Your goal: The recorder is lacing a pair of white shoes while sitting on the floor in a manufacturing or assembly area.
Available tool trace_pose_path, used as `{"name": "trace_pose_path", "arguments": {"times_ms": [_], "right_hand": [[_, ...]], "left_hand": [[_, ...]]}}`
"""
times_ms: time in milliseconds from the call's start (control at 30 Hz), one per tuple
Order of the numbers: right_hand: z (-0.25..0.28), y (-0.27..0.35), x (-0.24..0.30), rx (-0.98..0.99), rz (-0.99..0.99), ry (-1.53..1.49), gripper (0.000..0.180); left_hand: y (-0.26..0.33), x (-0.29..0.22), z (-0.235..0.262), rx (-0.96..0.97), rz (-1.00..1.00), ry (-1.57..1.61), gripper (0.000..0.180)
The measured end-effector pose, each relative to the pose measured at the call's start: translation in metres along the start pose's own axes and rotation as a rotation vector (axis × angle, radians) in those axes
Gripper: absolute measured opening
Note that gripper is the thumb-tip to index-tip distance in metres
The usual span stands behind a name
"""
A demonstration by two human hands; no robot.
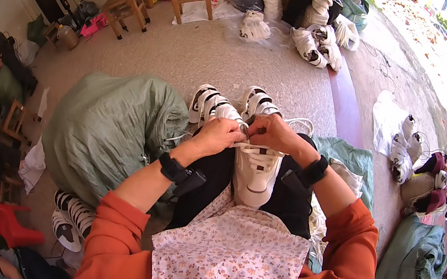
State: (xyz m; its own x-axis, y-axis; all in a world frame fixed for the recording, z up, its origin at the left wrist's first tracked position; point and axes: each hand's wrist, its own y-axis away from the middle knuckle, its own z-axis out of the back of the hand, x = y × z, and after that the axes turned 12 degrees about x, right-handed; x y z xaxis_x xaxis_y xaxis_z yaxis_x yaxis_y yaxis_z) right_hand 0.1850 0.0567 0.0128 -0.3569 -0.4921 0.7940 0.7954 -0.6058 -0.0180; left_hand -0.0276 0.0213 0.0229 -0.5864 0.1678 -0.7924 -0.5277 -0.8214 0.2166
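At the centre of the frame, a white lace-up sneaker with a rounded toe point(254, 181) rests between the black-trousered legs point(204, 192), toe toward the lower edge. The left hand point(220, 138) and right hand point(273, 132) nearly meet at its upper end, fingertips pinched on its white cord shoelace point(260, 159). A bulging grey-green fabric sack point(103, 131) fills the area left of centre; black-and-white strappy shoes point(212, 106) sit just above the hands.

A bulging green sack point(106, 132) crowds the left hand point(222, 137); passage opens over the floor point(190, 54) beyond the white sneakers point(259, 104).
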Motion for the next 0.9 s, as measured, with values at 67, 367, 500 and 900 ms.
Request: {"name": "trace_pose_path", "arguments": {"times_ms": [67, 367, 500, 900], "right_hand": [[0.0, 0.0, 0.003, 0.019, -0.046, 0.0, 0.013], [-0.004, 0.001, -0.002, -0.06, 0.0, 0.029, 0.016], [0.0, 0.004, 0.002, -0.073, 0.066, 0.105, 0.014], [0.004, 0.002, 0.015, -0.102, -0.057, 0.407, 0.011]], "left_hand": [[-0.005, 0.003, 0.0, 0.012, 0.021, 0.012, 0.024], [-0.004, 0.006, 0.007, 0.103, 0.013, 0.18, 0.02], [0.008, -0.004, 0.002, -0.08, -0.022, -0.041, 0.018], [0.032, 0.0, -0.007, -0.338, -0.498, -0.72, 0.013]]}}
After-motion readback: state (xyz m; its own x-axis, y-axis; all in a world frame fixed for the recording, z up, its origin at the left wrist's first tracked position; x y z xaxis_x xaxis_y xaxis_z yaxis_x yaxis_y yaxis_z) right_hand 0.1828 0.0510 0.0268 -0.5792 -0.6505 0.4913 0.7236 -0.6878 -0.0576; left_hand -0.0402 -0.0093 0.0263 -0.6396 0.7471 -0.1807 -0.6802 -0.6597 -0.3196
